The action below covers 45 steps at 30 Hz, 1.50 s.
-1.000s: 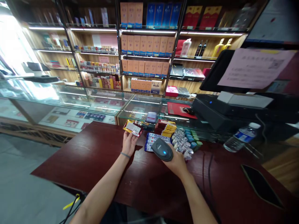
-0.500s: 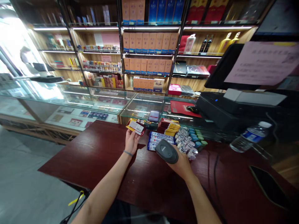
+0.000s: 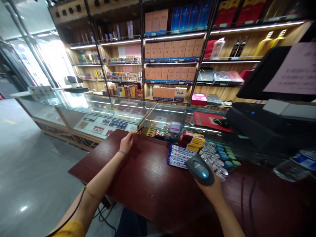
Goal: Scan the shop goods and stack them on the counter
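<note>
My left hand (image 3: 127, 141) is closed on a flat red and yellow snack packet (image 3: 138, 130), which now shows almost edge-on above the far left part of the table. In my right hand (image 3: 212, 189) is a black barcode scanner (image 3: 200, 169) with a blue light lit on its back. Just beyond the scanner lie several blue and white wrapped bars (image 3: 181, 156) side by side. A stack of red and yellow packets (image 3: 192, 141) sits behind them. To their right stand silver-topped small containers (image 3: 215, 158) and blue and green ones (image 3: 228, 156) in rows.
The dark red table (image 3: 148, 177) meets a glass display counter (image 3: 118, 110). A monitor (image 3: 266, 72) and black machine (image 3: 259, 120) rise at right, near a water bottle (image 3: 293, 166). A red mat (image 3: 209, 120) with a mouse lies on the glass. Shelves of boxed goods line the wall.
My left hand has moved left with the packet and turned it from face-up to edge-on. The scanner's blue light has come on. The camera view has swung left.
</note>
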{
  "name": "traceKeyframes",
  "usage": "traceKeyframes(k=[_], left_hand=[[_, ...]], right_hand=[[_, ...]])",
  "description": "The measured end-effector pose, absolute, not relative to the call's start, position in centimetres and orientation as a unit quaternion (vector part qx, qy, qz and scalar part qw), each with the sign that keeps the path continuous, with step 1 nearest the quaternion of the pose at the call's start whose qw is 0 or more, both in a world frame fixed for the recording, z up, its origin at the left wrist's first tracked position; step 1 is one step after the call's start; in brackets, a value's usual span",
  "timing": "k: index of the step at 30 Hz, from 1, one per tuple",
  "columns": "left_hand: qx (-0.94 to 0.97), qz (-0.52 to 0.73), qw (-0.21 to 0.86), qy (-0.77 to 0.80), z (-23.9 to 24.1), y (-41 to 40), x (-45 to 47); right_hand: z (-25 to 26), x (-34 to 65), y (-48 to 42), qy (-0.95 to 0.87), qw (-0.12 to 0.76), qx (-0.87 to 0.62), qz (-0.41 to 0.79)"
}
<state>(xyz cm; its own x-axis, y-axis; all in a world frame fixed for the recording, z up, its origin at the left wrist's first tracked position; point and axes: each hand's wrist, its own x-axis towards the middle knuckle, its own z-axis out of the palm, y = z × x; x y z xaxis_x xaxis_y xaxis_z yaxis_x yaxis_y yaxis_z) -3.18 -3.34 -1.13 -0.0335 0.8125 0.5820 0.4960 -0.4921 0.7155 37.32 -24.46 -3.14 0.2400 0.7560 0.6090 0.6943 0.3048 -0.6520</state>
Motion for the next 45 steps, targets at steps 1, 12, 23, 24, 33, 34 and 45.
traceKeyframes(k=[1,12,23,24,33,34,45], left_hand=[[0.707,0.486,0.135,0.495,-1.6,-2.9,-4.4],[0.852,0.246,0.096,0.453,-3.6,2.9,-8.1],[0.846,0.235,0.117,0.464,-5.0,5.1,-8.2],[0.845,0.231,0.118,0.468,-4.9,5.1,-8.1],[0.831,0.261,0.114,0.478,-3.2,3.6,-6.1],[0.826,0.274,0.105,0.481,-3.2,3.2,-5.4],[0.826,0.467,0.102,0.299,1.5,-4.8,12.2]], right_hand=[[-3.4,37.5,-24.4,-0.612,0.529,-0.588,0.023],[-6.5,39.6,-24.2,-0.596,0.547,-0.587,-0.031],[-10.0,41.7,-24.1,-0.548,0.543,-0.633,-0.062],[-10.0,41.7,-24.0,-0.547,0.544,-0.634,-0.063],[-6.9,40.0,-24.1,-0.561,0.565,-0.604,-0.024],[-6.4,39.9,-24.1,-0.551,0.575,-0.604,-0.023],[0.0,41.5,-25.4,-0.486,0.624,-0.61,0.045]])
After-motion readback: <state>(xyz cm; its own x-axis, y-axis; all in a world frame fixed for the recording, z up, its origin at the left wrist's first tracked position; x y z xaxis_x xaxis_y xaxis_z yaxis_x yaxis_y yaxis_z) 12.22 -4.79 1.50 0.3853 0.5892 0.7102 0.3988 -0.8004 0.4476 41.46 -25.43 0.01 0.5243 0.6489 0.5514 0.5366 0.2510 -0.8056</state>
